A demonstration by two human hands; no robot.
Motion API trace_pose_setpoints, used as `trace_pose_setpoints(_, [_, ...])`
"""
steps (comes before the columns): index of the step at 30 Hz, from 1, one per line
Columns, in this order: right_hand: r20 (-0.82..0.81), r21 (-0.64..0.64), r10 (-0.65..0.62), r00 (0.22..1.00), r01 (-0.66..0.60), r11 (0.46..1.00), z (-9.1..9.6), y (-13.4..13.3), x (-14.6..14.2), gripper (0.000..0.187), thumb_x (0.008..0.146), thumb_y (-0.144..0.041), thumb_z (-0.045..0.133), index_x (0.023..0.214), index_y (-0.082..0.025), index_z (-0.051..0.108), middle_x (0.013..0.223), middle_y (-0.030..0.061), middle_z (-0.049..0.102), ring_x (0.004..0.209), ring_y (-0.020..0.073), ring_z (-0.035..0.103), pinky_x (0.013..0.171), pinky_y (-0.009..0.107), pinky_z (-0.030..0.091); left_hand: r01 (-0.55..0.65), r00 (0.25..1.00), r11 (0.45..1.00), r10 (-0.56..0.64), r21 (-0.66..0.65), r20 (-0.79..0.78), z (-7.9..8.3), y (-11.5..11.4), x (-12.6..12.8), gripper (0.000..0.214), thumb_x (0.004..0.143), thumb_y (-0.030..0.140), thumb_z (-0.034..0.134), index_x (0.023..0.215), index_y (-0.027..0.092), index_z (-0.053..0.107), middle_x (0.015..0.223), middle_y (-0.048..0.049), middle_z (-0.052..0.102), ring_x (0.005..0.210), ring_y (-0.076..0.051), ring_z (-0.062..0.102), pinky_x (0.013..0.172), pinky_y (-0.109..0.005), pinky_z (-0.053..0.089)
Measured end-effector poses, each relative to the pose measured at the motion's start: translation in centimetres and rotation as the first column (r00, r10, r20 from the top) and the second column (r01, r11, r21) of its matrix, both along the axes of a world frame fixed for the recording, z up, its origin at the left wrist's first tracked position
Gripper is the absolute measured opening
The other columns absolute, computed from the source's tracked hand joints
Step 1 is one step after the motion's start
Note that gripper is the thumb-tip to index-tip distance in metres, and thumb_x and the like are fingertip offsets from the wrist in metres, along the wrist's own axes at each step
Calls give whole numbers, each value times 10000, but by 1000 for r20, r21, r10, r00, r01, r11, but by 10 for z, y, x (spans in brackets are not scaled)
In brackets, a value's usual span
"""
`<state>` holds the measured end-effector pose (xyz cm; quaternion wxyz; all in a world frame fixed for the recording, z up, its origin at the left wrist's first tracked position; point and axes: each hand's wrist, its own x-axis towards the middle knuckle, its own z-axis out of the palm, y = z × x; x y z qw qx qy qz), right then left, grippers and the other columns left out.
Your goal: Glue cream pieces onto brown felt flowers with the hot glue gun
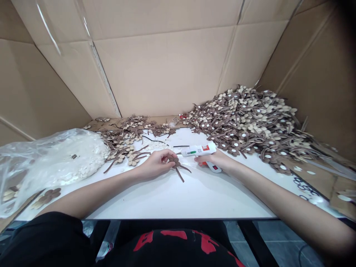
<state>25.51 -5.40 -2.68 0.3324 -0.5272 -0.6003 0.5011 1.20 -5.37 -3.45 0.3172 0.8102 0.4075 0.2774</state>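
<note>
Between the fingertips of my left hand [158, 163] is a brown flower-shaped cutout [175, 161], with two thin strips hanging from it toward me. My right hand [213, 159] is wrapped round the handle of a white glue gun [196, 150] that has orange and green parts. The gun lies level and its nozzle points left, close to the top of the flower. I cannot tell whether the nozzle touches it. Both hands are over the middle of the white table [178, 200].
A large heap of brown and beige flower cutouts [244, 118], many with white dots, fills the back right. Smaller piles of cutouts [125, 141] lie at the back left. A clear plastic bag of white discs [69, 159] stands at the left. Cardboard walls [167, 66] surround the table.
</note>
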Motion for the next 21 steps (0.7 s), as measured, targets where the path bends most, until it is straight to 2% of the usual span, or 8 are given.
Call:
trace_pose_setpoints(5, [9,-17,-2,1000,2,1000,2,-1,-1,119,569,-242,665,629,-166,596,615,16,616,646,166,561,561,246,448,8,1000,999,-7,-47,30,2,-2,3,241,755,220,559,987,157,571,722,-5,579,595,-90,463,563,-205,347])
trace_pose_setpoints(8, [6,-19,-16,1000,16,1000,2,-1,-2,132,566,-220,662,671,-165,604,667,19,636,644,159,568,561,240,454,101,995,989,-99,-104,23,7,-7,5,235,746,206,576,972,145,562,738,-17,602,590,-84,473,543,-196,344])
trace_pose_setpoints(12, [-6,-13,-38,999,38,999,1,1,-3,206,563,-199,652,762,-161,615,752,27,662,629,152,577,554,240,460,364,926,883,-376,-296,16,23,-15,11,198,744,188,592,935,148,557,756,-24,627,583,-77,512,518,-178,362])
trace_pose_setpoints(14, [-12,12,-21,1000,21,1000,0,2,-3,210,560,-190,644,766,-159,614,754,26,664,631,156,582,555,241,461,430,899,835,-432,-342,76,33,-14,20,206,733,190,617,925,137,563,769,-39,635,595,-87,548,529,-186,397])
trace_pose_setpoints(16, [-21,41,11,1000,-10,999,-1,2,-3,209,559,-184,634,765,-163,610,755,21,663,633,161,587,556,242,463,409,909,858,-353,-312,222,44,-6,34,254,730,203,633,960,126,559,807,-63,646,636,-108,588,576,-216,447])
trace_pose_setpoints(17, [-25,48,20,999,-19,999,-1,2,-3,206,561,-187,632,764,-166,608,755,21,662,632,163,590,557,244,464,360,906,893,-265,-271,329,49,1,43,296,735,210,632,1006,126,548,859,-80,650,682,-123,609,621,-240,472])
trace_pose_setpoints(19, [-31,44,24,999,-23,999,-2,2,-2,207,569,-202,634,772,-170,604,756,27,661,630,166,593,562,247,467,231,849,953,-100,-195,520,58,21,58,433,746,190,621,1155,146,484,1078,-119,607,897,-162,611,790,-301,479])
trace_pose_setpoints(21, [-39,32,17,999,-16,999,-3,2,-1,220,573,-212,640,785,-169,604,759,30,660,624,163,591,566,249,466,156,792,976,-30,-155,610,63,44,67,526,756,148,589,1250,164,411,1295,-132,461,1123,-190,506,938,-334,412])
